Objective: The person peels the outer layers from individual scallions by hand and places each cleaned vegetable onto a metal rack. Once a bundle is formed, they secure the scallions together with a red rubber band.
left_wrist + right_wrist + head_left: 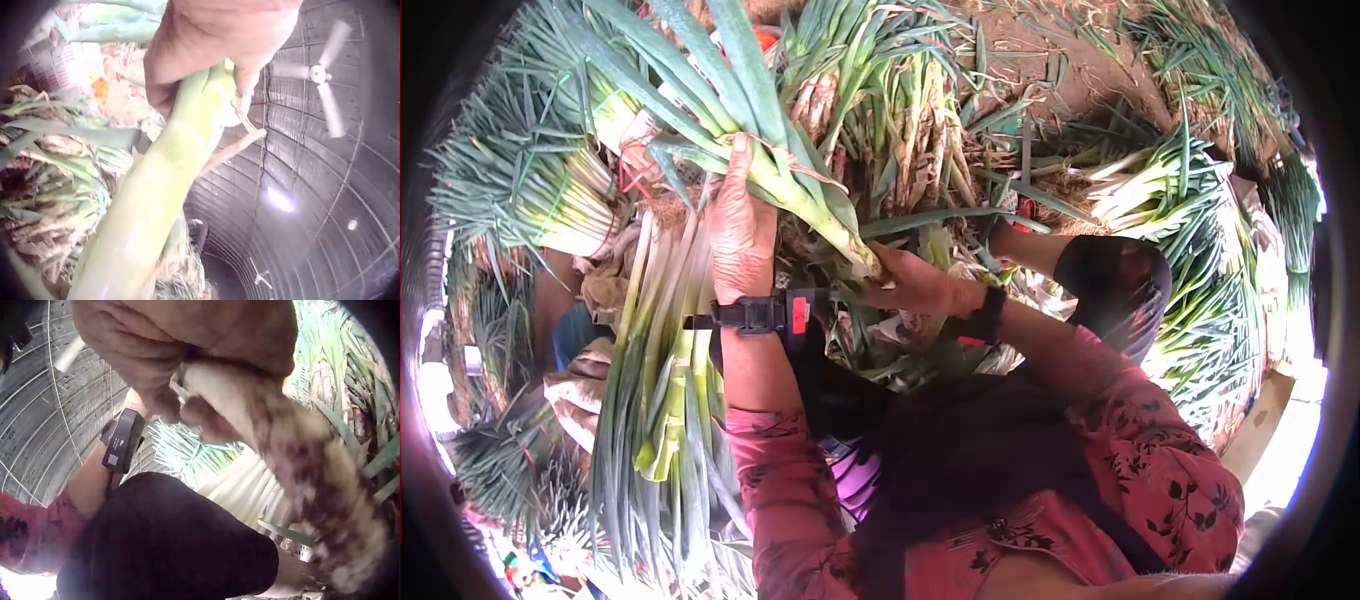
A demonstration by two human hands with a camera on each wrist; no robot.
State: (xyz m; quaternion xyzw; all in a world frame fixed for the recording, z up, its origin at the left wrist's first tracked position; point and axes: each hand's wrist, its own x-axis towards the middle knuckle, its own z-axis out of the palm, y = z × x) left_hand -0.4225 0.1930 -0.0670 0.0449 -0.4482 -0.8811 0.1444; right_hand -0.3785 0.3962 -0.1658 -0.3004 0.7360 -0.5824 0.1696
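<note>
A thick green onion stalk [785,185] with broad green leaves slants across the head view, leaves up and to the left. My left hand [743,235] grips it below the leaves, thumb along it, beside a brown tie. In the left wrist view the left hand [222,37] curls round the pale stalk [156,181]. My right hand [915,283] holds the stalk's lower end. The right wrist view shows the right hand [187,344] with its fingers round the pale shaft, and the soil-covered root end [325,500] sticking out past them.
Long loose onions [690,400] lie at the left beside the left forearm. Tied bunches [580,200] stand at the far left, more bunches [1190,230] at the right, and several unclean stalks [920,130] at the back. A bent knee [1115,285] is at the right.
</note>
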